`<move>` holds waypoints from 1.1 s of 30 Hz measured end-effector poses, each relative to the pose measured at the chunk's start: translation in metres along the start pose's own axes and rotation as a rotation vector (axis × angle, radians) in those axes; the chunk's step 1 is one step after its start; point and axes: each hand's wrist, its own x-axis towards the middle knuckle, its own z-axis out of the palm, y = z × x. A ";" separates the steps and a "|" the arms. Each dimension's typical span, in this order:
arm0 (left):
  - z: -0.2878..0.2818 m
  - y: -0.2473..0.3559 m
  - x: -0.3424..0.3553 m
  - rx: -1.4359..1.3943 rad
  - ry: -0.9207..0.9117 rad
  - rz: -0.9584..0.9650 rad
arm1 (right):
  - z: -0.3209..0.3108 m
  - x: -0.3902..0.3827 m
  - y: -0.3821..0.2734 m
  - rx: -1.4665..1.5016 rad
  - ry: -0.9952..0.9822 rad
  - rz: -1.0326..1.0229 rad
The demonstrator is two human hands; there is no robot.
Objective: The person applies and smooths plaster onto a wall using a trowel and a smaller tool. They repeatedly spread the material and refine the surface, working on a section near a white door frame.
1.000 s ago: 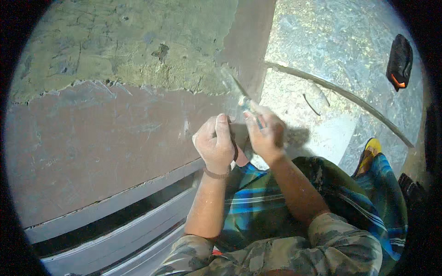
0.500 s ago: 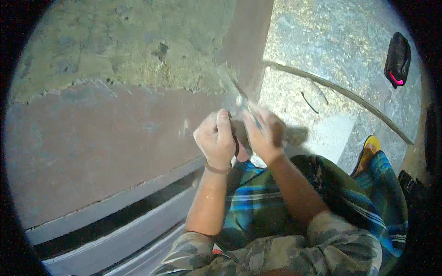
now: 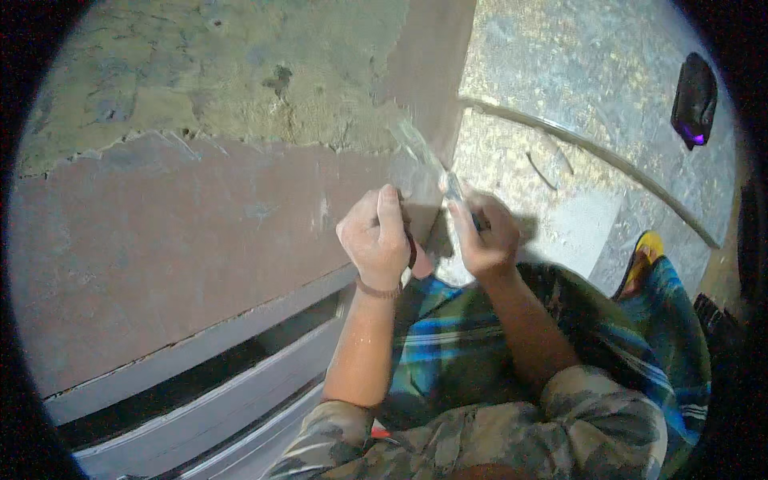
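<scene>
My right hand (image 3: 490, 236) is closed around the handle of a narrow flat-bladed scraper (image 3: 424, 150). Its pale, blurred blade points up and left, over the edge of the rough greenish plaster patch (image 3: 240, 80). Whether the blade touches the surface I cannot tell. To the left, my left hand (image 3: 374, 232) is a fist with the thumb on top. A dark edge and a pinkish rounded piece (image 3: 422, 264) show just below it; what the fist grips is mostly hidden. Around the patch lies a smooth brown surface (image 3: 184, 248).
Grey slats (image 3: 216, 384) with dark gaps run along the lower left. At right, a raised strip (image 3: 592, 148) curves across the speckled floor (image 3: 560, 48). A thin dark curved piece (image 3: 541, 171), a black pouch-like object (image 3: 693, 100) and my yellow-sandalled foot (image 3: 645, 250) are there.
My right hand has moved right and slightly down with the scraper, away from my left hand. The left hand has stayed nearly in place.
</scene>
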 end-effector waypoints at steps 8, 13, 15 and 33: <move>0.003 0.007 0.005 0.034 -0.013 -0.027 | 0.013 0.047 -0.050 -0.112 0.015 0.320; 0.004 0.004 0.002 -0.012 -0.005 -0.075 | 0.007 0.029 -0.037 -0.377 -0.201 0.433; 0.003 0.003 0.003 0.026 -0.009 -0.022 | 0.019 0.034 -0.023 -0.014 0.008 0.213; 0.004 0.002 0.003 -0.027 -0.007 -0.051 | 0.019 0.031 -0.016 -0.084 0.057 0.363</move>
